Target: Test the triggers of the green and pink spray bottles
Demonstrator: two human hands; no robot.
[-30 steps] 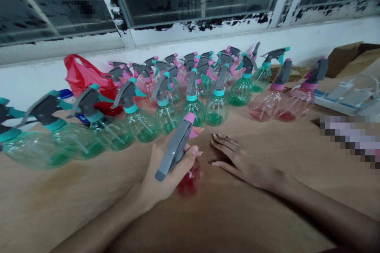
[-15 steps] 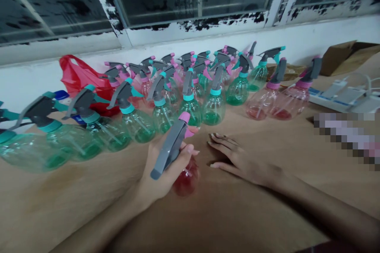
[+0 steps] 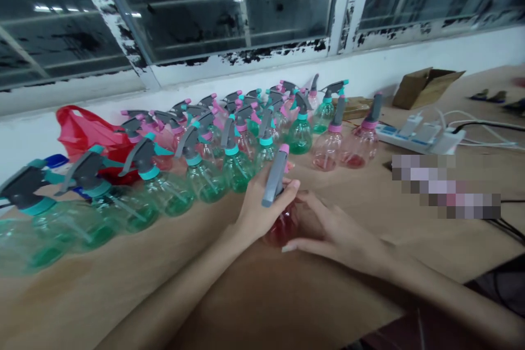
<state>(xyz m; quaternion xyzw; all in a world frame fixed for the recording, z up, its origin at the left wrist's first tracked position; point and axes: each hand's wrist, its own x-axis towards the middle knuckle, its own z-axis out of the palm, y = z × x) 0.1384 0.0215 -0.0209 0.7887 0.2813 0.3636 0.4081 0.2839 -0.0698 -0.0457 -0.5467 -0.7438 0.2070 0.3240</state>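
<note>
A pink-tinted spray bottle [image 3: 284, 226] stands on the brown tabletop in front of me, its grey and pink trigger head on top. My left hand [image 3: 260, 205] is closed round its neck, just under the head. From the right, my right hand [image 3: 336, 232] curves round the bottle's body, thumb at the lower front and fingers on the far side, their tips partly hidden. Nearest beyond the hands is a green spray bottle [image 3: 238, 172] with a turquoise collar. Two pink spray bottles, one of them a clear pink bottle [image 3: 327, 153], stand farther right.
Several green and pink spray bottles spread in rows toward the wall. A red plastic bag [image 3: 92, 136] lies behind them at left. On the right are a white power strip [image 3: 422, 136] with cables, an open cardboard box [image 3: 426, 87] and a blurred-out object [image 3: 445, 186].
My right hand has come off the tabletop and gone round the bottle. My left hand keeps its hold, with the bottle now more upright. The view has swung to the right.
</note>
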